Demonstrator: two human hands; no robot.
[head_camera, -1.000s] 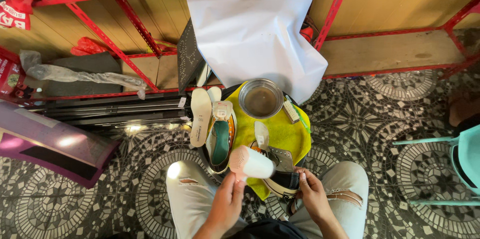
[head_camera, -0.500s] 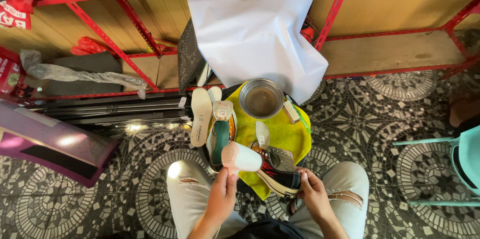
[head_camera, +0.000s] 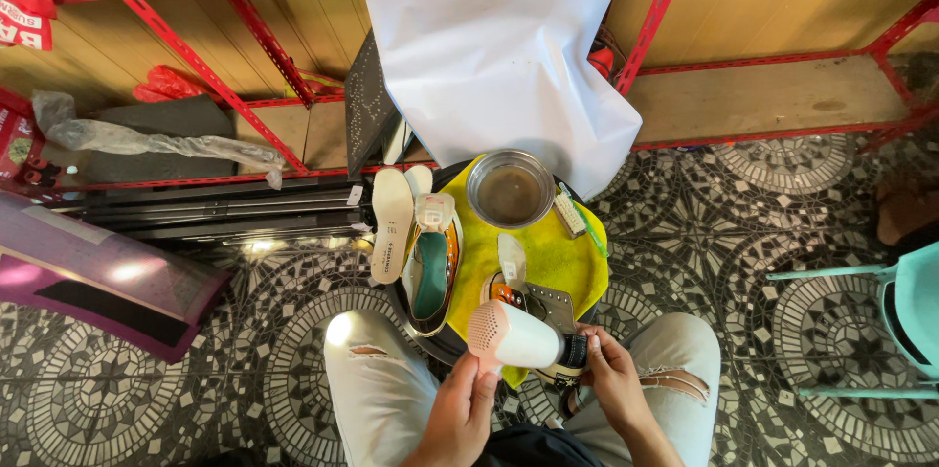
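A red shelf (head_camera: pixel 196 66) fills the upper frame, with white paper (head_camera: pixel 499 56) at centre. Below it a yellow cloth (head_camera: pixel 558 257) carries a metal bowl (head_camera: pixel 510 190). At lower centre the right hand (head_camera: pixel 614 381) grips a black sneaker (head_camera: pixel 548 315), and the left hand (head_camera: pixel 465 408) is closed around a white hair dryer (head_camera: pixel 514 337) above it.
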